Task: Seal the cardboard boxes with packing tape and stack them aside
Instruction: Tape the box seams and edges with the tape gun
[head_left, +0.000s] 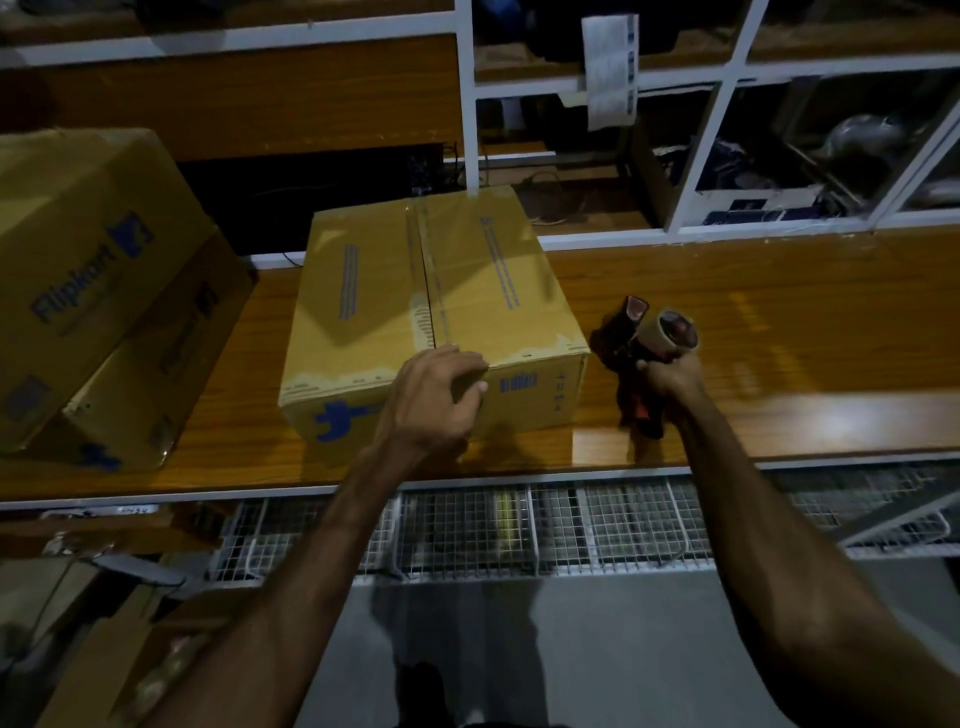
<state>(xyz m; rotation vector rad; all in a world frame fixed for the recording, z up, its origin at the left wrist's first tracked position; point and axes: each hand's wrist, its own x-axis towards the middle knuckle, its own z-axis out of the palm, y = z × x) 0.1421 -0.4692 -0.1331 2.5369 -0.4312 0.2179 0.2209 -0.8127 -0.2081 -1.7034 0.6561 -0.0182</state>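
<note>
While the left hand (434, 397) rests curled over the near top edge of the box (436, 306), fingers bent down the front face and thumb on the top, the right hand (672, 382) grips the handle of the tape gun (647, 358). That gun sits just at the box's 3 o'clock, its roll (675, 328) pointing away from the person, apart from the cardboard. On the wooden counter (753, 322) the box stands in the middle, flaps closed, with a strip of tape running along its centre seam from 12 to 6 o'clock. At 9 o'clock, well apart from it, two more boxes (98, 291) are stacked, the upper one tilted. Wire baskets (571, 525) hang below the counter's near edge.
</note>
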